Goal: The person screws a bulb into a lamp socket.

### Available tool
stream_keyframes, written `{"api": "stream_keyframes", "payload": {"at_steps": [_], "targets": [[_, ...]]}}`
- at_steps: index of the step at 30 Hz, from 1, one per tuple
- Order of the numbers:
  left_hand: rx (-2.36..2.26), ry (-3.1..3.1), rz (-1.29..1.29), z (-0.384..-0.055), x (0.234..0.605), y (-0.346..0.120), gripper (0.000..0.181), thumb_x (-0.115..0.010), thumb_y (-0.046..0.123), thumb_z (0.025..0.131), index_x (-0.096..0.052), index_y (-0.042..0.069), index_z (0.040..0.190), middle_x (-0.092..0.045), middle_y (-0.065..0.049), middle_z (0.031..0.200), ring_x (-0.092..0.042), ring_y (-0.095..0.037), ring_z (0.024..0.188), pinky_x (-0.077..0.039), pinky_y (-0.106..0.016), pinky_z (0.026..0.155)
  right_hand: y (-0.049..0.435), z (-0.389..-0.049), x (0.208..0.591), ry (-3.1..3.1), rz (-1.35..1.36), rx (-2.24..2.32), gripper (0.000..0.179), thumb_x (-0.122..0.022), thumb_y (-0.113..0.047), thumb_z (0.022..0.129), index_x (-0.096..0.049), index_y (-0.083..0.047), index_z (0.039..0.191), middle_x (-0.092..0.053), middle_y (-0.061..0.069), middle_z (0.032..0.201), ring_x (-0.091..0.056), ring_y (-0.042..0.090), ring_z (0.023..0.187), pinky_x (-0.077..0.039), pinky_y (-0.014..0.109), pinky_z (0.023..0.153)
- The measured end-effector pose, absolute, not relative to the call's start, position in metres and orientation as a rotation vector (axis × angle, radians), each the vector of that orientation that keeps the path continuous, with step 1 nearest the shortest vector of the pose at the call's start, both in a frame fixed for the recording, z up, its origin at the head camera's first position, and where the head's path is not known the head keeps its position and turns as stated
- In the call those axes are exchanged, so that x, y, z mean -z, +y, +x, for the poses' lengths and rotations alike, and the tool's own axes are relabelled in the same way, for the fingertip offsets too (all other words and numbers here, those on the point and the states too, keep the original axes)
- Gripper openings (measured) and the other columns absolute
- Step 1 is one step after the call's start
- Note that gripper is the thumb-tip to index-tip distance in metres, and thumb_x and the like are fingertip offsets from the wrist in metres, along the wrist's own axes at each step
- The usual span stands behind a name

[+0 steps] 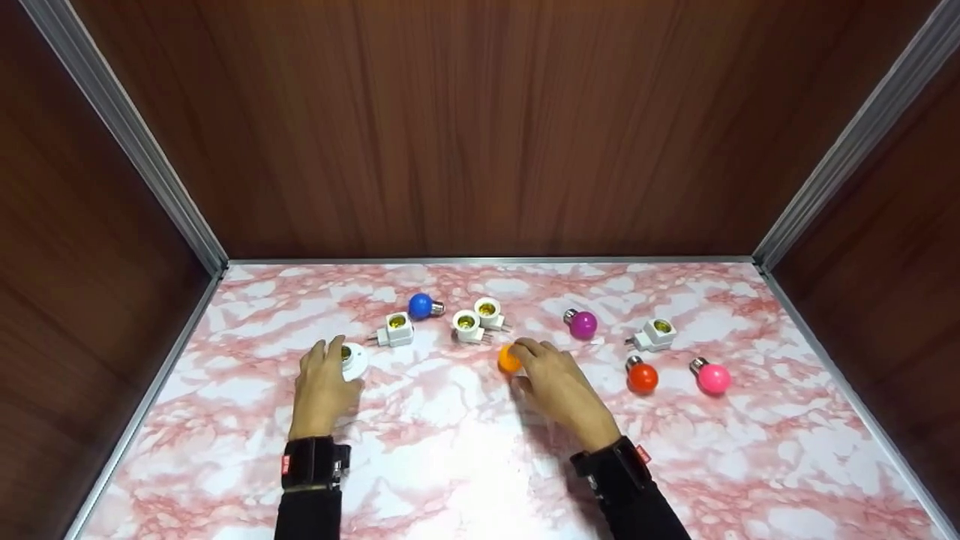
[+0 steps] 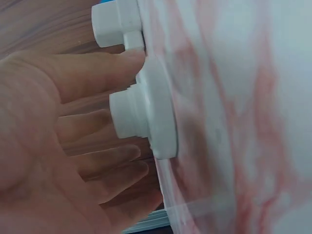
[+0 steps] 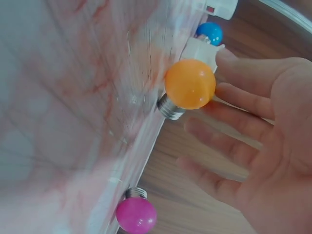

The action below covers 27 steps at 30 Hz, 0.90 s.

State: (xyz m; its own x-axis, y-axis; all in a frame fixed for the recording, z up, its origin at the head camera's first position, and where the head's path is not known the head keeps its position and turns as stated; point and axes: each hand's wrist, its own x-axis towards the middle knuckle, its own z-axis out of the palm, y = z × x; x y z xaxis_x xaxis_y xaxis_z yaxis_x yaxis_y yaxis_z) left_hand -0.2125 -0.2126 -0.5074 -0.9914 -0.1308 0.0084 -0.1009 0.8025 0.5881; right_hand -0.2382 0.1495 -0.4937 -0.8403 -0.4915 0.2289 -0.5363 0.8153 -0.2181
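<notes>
My left hand (image 1: 324,386) is at a round white bulb socket (image 1: 355,363) on the left, its fingers loosely spread around it. In the left wrist view the thumb overlaps the rim of the socket's disc base (image 2: 163,112); whether it touches cannot be told. Near the middle, my right hand (image 1: 559,382) reaches over an orange bulb (image 1: 509,360). The right wrist view shows that bulb (image 3: 190,84) lying with its metal screw end down against the table, beside the extended fingers (image 3: 234,124). No grip around it is visible.
Behind the hands lie a blue bulb (image 1: 421,306), a square plug-in socket (image 1: 396,330) and two round plug-in sockets (image 1: 466,324). To the right are purple (image 1: 583,325), red (image 1: 643,379) and pink (image 1: 713,379) bulbs and another square socket (image 1: 657,334). Wood-grain walls (image 1: 480,135) enclose the marbled table.
</notes>
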Motion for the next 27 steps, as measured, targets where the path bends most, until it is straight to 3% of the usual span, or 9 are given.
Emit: {"api": "stream_keyframes", "payload": {"at_steps": [2,7,14,23,27], "targets": [[0.96,-2.943,0.193,-0.213,0.509,-0.213,0.083,-0.074,0.009,0.091,-0.034,0.0,0.162,-0.029,-0.038,0.167,-0.028,-0.059,0.155,-0.032,-0.079,0.123,0.149,-0.239,0.495,-2.797,0.805,-0.404,0.044,-0.083,-0.016,0.091,-0.067,-0.007,0.132,-0.07,0.013,0.133,-0.069,0.035,0.113,-0.063,0.054,0.093],[0.963,-2.935,0.221,-0.213,0.512,-0.215,0.083,-0.077,0.008,0.089,-0.036,0.002,0.162,-0.041,-0.035,0.159,-0.039,-0.058,0.147,-0.038,-0.077,0.119,0.148,-0.237,0.497,-2.767,0.814,-0.388,0.05,-0.082,-0.015,0.092,-0.067,-0.01,0.139,-0.068,0.014,0.117,-0.065,0.03,0.1,-0.061,0.046,0.084],[0.941,-2.934,0.257,-0.213,0.515,-0.217,0.077,-0.077,0.009,0.091,-0.041,0.003,0.159,-0.047,-0.034,0.153,-0.044,-0.057,0.142,-0.043,-0.075,0.113,0.148,-0.237,0.5,-2.686,0.788,-0.342,0.032,-0.086,-0.007,0.085,-0.074,-0.012,0.115,-0.065,0.011,0.099,-0.059,0.023,0.083,-0.056,0.037,0.068],[0.893,-2.916,0.237,-0.213,0.514,-0.216,0.072,-0.077,0.011,0.091,-0.045,0.0,0.155,-0.053,-0.037,0.145,-0.05,-0.057,0.137,-0.048,-0.074,0.109,0.145,-0.24,0.504,-2.7,0.753,-0.31,0.036,-0.084,-0.006,0.083,-0.07,-0.01,0.115,-0.071,0.011,0.113,-0.067,0.031,0.095,-0.062,0.044,0.079],[0.901,-2.916,0.239,-0.214,0.514,-0.215,0.072,-0.076,0.015,0.092,-0.044,-0.001,0.155,-0.055,-0.035,0.144,-0.053,-0.055,0.135,-0.05,-0.072,0.108,0.144,-0.242,0.506,-2.686,0.765,-0.293,0.034,-0.084,-0.004,0.082,-0.07,-0.009,0.113,-0.073,0.01,0.111,-0.068,0.031,0.092,-0.063,0.043,0.079]]}}
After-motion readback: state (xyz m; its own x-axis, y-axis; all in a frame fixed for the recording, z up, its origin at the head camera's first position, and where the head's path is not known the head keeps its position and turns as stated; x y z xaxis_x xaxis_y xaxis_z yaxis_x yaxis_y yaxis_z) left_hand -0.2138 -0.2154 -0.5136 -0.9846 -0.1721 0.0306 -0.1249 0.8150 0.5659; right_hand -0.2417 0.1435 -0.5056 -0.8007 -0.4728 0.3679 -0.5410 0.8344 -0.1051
